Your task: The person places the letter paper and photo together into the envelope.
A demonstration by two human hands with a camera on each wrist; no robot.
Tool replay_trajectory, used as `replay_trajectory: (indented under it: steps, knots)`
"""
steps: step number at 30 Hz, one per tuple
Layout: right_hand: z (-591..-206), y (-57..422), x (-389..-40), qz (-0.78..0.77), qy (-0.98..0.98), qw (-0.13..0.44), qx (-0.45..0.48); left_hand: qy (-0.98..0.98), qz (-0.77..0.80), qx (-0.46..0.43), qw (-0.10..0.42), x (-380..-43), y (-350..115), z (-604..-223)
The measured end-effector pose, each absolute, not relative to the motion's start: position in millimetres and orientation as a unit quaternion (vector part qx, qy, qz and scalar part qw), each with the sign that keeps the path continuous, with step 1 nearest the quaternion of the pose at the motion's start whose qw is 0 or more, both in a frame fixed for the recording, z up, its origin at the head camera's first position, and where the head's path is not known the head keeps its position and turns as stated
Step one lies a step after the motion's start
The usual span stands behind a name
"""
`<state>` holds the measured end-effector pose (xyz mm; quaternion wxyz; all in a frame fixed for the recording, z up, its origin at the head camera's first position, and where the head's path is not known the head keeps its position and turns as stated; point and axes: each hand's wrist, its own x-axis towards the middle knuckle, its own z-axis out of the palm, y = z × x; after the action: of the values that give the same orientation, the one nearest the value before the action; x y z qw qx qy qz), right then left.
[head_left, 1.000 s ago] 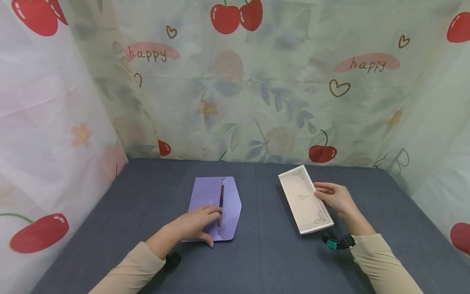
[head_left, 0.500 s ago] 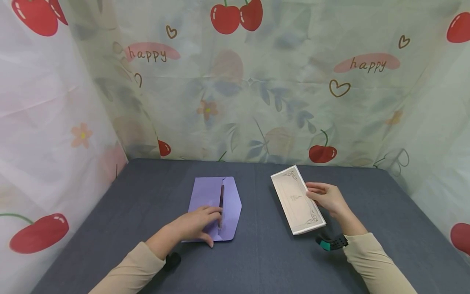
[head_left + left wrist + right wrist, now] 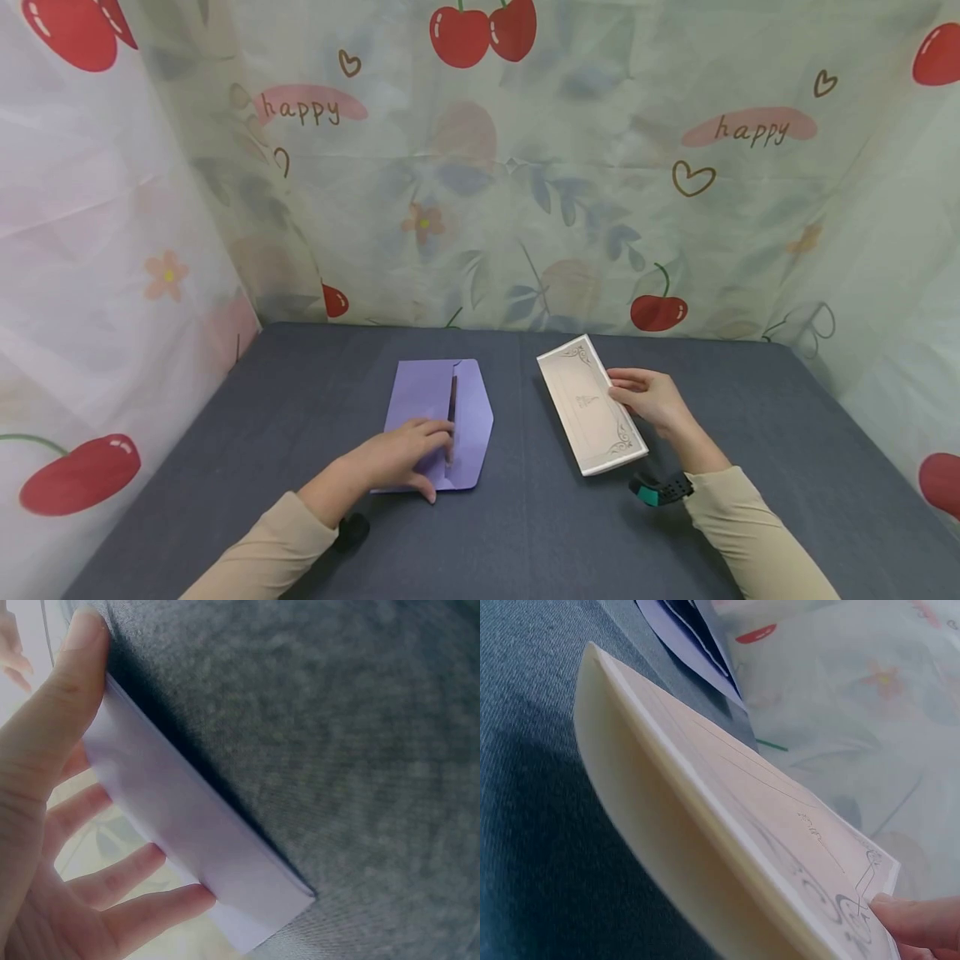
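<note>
A purple envelope (image 3: 423, 392) lies on the dark table with its flap spread toward the right. Its mouth gapes slightly as a dark slit. My left hand (image 3: 401, 457) rests on the envelope, fingertips at the slit and thumb by the near edge. In the left wrist view the fingers (image 3: 120, 881) look spread and touch the envelope's pale side. To the right, my right hand (image 3: 651, 400) pinches a folded cream card (image 3: 592, 408) by its right edge. The card is tilted above the table, with scrollwork at its corners. The right wrist view shows its two leaves slightly parted.
A dark cloth (image 3: 517, 533) covers the table. Behind it and at both sides hangs a pale curtain (image 3: 570, 125) printed with cherries and hearts. A black and teal strap (image 3: 660, 490) shows at the right wrist.
My right hand has carried the card steadily leftward, closer to the envelope. The left hand and the envelope have stayed where they were.
</note>
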<state>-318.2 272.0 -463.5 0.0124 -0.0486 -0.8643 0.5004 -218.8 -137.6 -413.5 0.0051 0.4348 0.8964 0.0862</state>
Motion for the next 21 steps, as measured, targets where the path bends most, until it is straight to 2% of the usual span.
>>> replay_trajectory:
  steps: [21]
  knots:
    - [-462.3, 238.8, -314.8, 0.506, -0.861, -0.013, -0.058, 0.897, 0.079, 0.435, 0.005, -218.0, -137.5, -412.3]
